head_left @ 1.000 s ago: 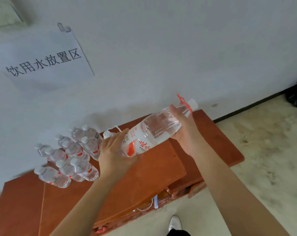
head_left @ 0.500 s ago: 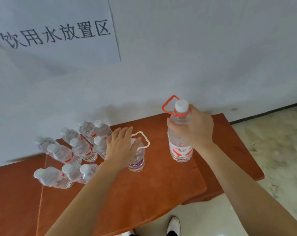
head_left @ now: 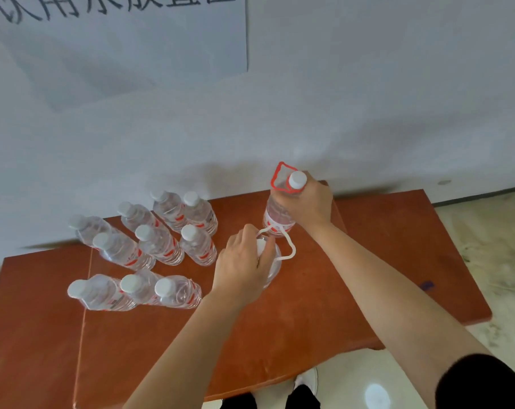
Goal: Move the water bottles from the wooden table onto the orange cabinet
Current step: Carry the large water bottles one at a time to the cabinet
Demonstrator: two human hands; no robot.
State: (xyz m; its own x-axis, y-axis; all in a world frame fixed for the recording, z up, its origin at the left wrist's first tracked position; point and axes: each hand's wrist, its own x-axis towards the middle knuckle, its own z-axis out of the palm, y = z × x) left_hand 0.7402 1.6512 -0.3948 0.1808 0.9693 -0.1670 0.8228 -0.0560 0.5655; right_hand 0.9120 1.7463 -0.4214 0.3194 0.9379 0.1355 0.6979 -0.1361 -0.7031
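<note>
**Item 1, red-loop bottle** [head_left: 275, 216]. Clear, white cap, red-and-white label, and a red loop [head_left: 279, 175] at the neck. It stood upright at the far middle of the cabinet [head_left: 309, 305], close to the wall [head_left: 368, 84]. Whether its base touched the top could not be told.

**Item 2, right hand** [head_left: 306, 202]. It was clenched round the neck and shoulder of the red-loop bottle from the right. The cap and loop stood clear above the fingers.

**Item 3, white-loop bottle** [head_left: 272, 267]. Clear and upright on the cabinet, it stood just near and left of the red-loop bottle. Its white loop [head_left: 290, 249] stuck out to the right and crossed in front of the other bottle's base.

**Item 4, left hand** [head_left: 241, 267]. It lay on top of the white-loop bottle with its fingers curled over the cap, grasping it. Most of the bottle was hidden beneath the hand.

**Item 5, bottle group** [head_left: 161, 246]. Ten white-capped bottles stood upright on the left part of the cabinet. Seven were in a far cluster and three in a near row. The group was apart from both hands, and its nearest bottles were just left of the left hand.

**Item 6, surroundings.** A paper sign [head_left: 117, 39] hung on the wall, with its writing cut off at the top. The pale floor [head_left: 501, 246] showed at right and a white shoe [head_left: 307, 379] below the near edge. A dark sleeve [head_left: 486, 385] covered the right upper arm.
</note>
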